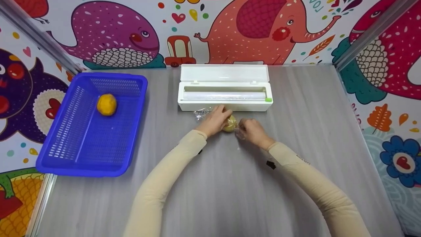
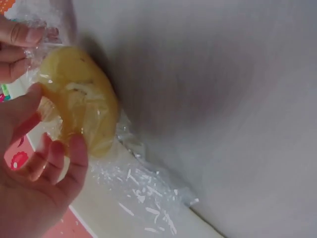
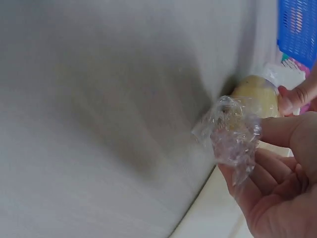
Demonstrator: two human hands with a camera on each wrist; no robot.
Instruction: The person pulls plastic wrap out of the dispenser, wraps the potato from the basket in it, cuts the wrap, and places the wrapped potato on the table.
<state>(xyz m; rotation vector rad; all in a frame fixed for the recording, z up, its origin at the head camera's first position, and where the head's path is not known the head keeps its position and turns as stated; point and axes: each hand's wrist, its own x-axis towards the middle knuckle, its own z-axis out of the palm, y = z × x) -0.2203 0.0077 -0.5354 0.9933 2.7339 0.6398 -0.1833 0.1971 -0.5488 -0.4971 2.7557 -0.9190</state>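
A yellow potato (image 2: 94, 106) lies on the table, wrapped in clear cling film. My left hand (image 1: 215, 121) holds it, with the thumb and fingertips curved around one side. Past its left end, loose crumpled film (image 2: 143, 193) spreads out. At the other end my right hand (image 1: 254, 132) pinches a bunched tail of cling film (image 3: 233, 136) between thumb and fingers. Just behind both hands stands a white cling film dispenser (image 1: 225, 106), lid raised, with a film roll (image 1: 223, 95) inside.
To the left is a blue plastic basket (image 1: 123, 169) with a round yellow item (image 1: 107, 104) inside. A green slider (image 1: 268, 99) sits at the dispenser's right end. Printed cartoon panels (image 1: 190, 29) wall in the grey table (image 1: 223, 197) at the back and sides.
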